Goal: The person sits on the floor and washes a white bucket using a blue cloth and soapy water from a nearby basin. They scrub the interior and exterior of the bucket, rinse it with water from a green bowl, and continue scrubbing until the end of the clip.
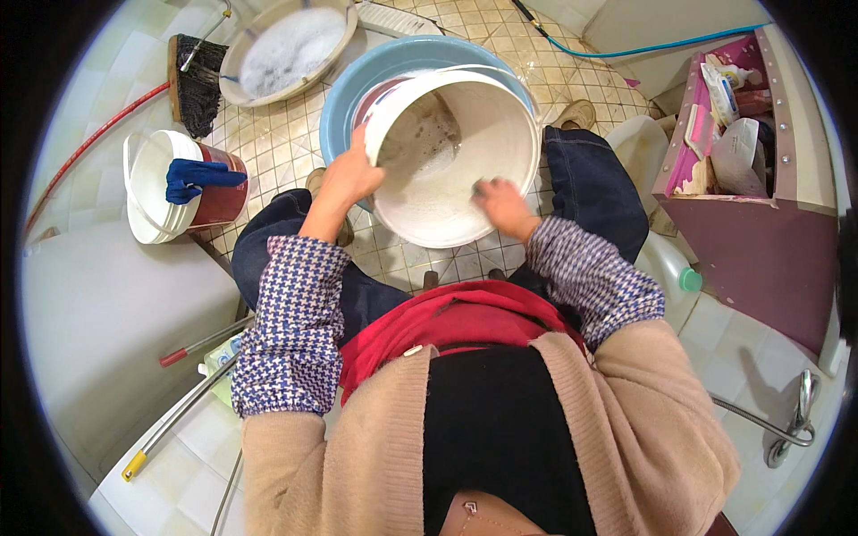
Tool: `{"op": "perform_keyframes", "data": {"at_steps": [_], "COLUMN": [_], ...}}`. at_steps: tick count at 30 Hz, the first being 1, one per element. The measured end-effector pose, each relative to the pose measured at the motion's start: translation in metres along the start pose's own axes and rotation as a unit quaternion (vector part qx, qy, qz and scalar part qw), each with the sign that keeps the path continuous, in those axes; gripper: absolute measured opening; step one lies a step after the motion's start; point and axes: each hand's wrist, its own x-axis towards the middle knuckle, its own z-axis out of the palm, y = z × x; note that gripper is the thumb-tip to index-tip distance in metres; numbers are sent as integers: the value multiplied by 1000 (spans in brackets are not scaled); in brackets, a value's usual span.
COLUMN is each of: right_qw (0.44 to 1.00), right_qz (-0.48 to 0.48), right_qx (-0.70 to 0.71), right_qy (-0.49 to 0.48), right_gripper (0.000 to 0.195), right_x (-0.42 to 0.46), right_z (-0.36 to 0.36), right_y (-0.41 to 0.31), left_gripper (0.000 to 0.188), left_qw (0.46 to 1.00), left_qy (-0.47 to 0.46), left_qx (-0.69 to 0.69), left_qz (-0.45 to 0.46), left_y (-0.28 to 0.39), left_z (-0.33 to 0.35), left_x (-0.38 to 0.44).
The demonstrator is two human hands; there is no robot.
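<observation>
A large white plastic bucket lies tilted with its mouth towards me, over a blue plastic basin. My left hand grips the bucket's rim on the left, thumb on the inner side. Inside the mouth, at the lower right wall, is my right hand. Its fingers close on a small dark grey scouring pad, blurred and mostly covered by them. Some murky water with dark specks sits at the bucket's bottom. The bucket's wire handle is swung to the far side.
Left stands a smaller white bucket with blue gloves over its rim. Behind are a basin of suds and a broom head. A purple cabinet and a jug with a green cap stand right.
</observation>
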Motion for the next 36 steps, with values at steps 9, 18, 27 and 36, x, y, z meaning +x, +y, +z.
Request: {"op": "perform_keyframes", "data": {"at_steps": [9, 18, 27, 36], "right_qw": [969, 956, 903, 929], "right_qz": [202, 132, 250, 257], "right_qx": [142, 197, 341, 239], "right_qy": [-3, -172, -76, -118], "right_gripper": [25, 18, 18, 38], "right_x": [9, 7, 39, 123], "right_z": [19, 5, 38, 55], "right_y": [-22, 3, -21, 42], "left_gripper": [90, 84, 79, 78], "left_qw": [951, 996, 999, 998], "left_qy": [211, 21, 14, -49], "left_qx": [-219, -61, -39, -12], "left_qz": [61, -67, -32, -24], "left_y": [-15, 10, 28, 16], "left_z": [150, 51, 37, 14], "left_x": [-50, -37, -26, 0]}}
